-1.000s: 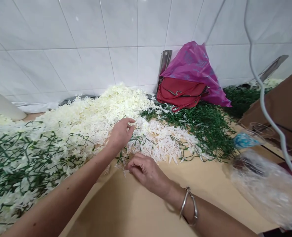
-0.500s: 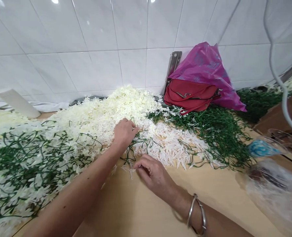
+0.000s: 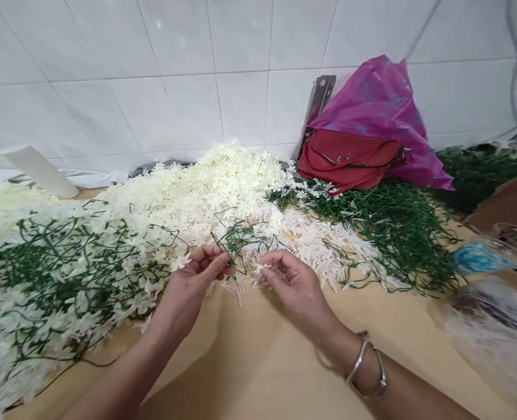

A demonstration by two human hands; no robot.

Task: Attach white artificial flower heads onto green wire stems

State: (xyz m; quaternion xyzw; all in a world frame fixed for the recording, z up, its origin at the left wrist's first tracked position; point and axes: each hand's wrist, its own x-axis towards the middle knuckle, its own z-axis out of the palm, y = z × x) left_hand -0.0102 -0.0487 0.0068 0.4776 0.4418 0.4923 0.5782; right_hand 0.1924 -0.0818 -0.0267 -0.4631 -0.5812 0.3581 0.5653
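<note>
My left hand is closed, thumb against fingers, on a green artificial stem with thin branching sprigs. A white flower shows at the back of its curled fingers. To the right, my right hand pinches a small white artificial flower between thumb and forefinger. The two hands are a short way apart above the front edge of the loose white pieces. Behind them rises a heap of cream-white artificial blossoms.
Green stems with white flowers spread on the left; bare green stems lie on the right. A red handbag and a purple plastic bag lean by the tiled wall. Clear plastic wrapping sits at the right of the table.
My left hand has come back from the blossom heap toward me, now with a green stem. My right hand has risen slightly, with a white flower at its fingertips. The view has shifted slightly.
</note>
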